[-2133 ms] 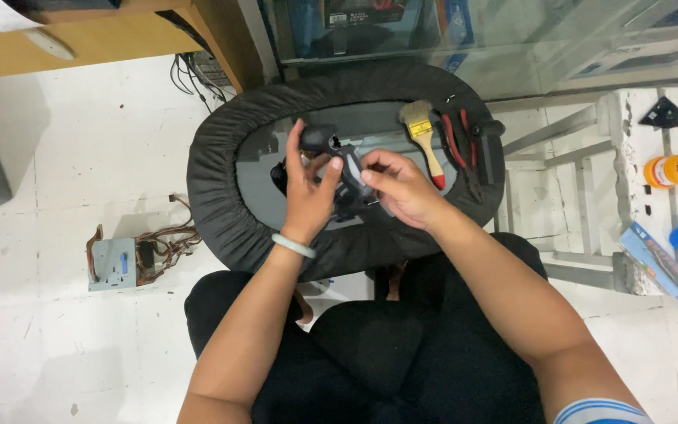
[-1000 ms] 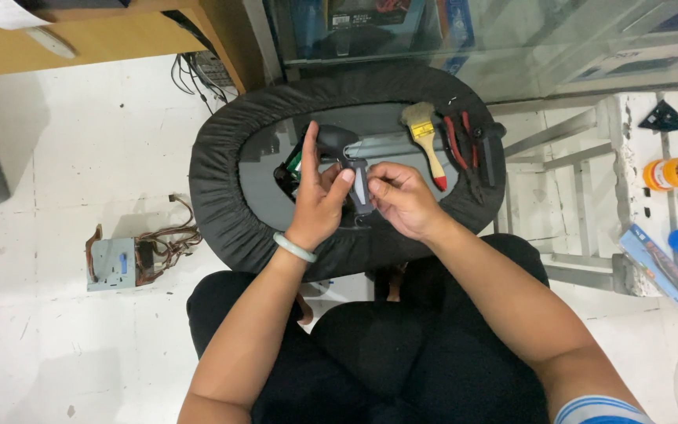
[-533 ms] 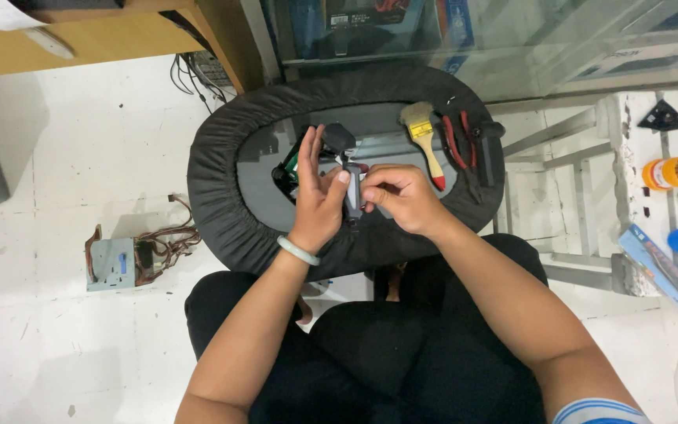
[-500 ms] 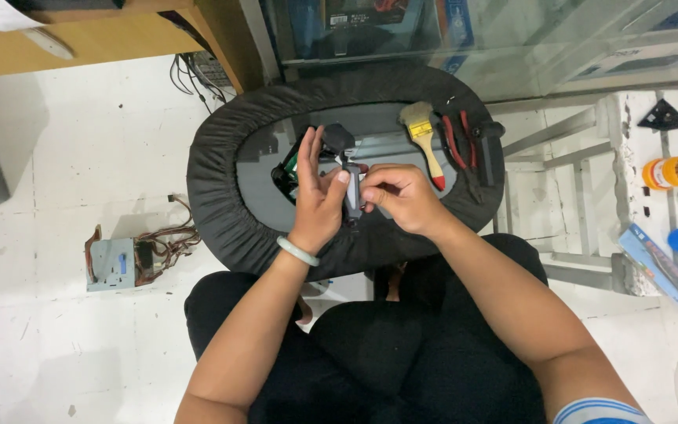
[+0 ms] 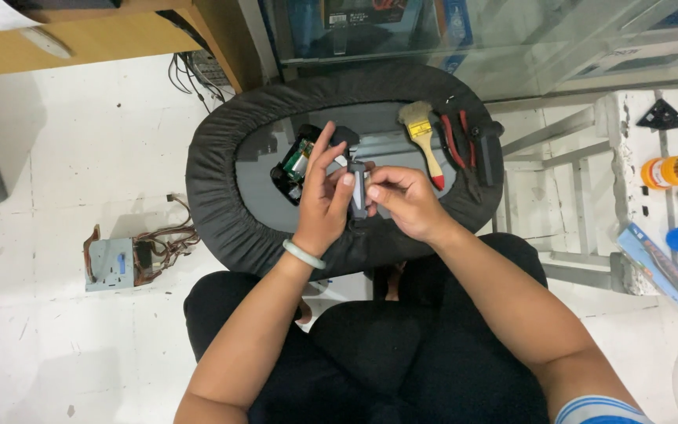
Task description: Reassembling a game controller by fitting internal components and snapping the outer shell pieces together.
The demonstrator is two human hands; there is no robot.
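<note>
Right now both hands meet over the black round tray (image 5: 221,196), w/ fingers (image 5: 344,179) of the left hand (image 5: 319,208) curled round a small grey part (image 5: 359,188), thumb pressed on its upper end. Right hand (image 5: 406,200) pinches the same part from the other side, fingertips closed on it. Part sits between the two hands, just above the tray's near rim; long axis runs upright in view, top end pointing away from the person. Both hands equally close. Beyond, on the tray: green circuit board (image 5: 296,161) left of the part, paintbrush (image 5: 421,133) and red pliers (image 5: 457,137) to its right.
</note>
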